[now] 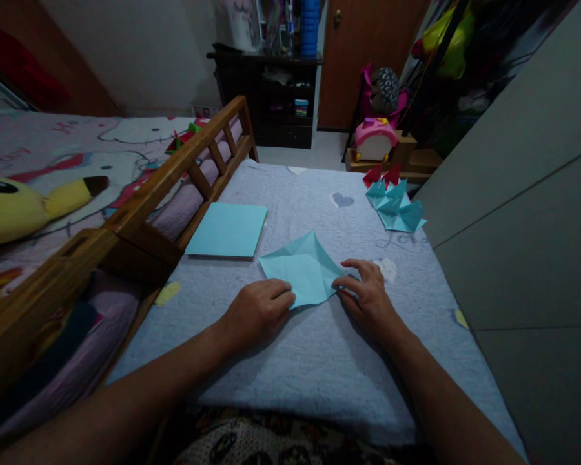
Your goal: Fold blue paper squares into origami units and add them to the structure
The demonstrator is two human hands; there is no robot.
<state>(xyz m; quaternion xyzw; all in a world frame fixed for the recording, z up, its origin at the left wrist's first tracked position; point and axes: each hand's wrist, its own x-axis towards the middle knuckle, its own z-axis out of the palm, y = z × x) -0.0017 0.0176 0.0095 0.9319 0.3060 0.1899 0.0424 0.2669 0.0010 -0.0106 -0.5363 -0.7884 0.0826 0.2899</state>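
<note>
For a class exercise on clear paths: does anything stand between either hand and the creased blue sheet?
Nothing visible does: the left hand and right hand both touch the creased blue sheet. The paper stack lies beyond the left hand and the folded blue pieces at the far right, neither in between.
</note>
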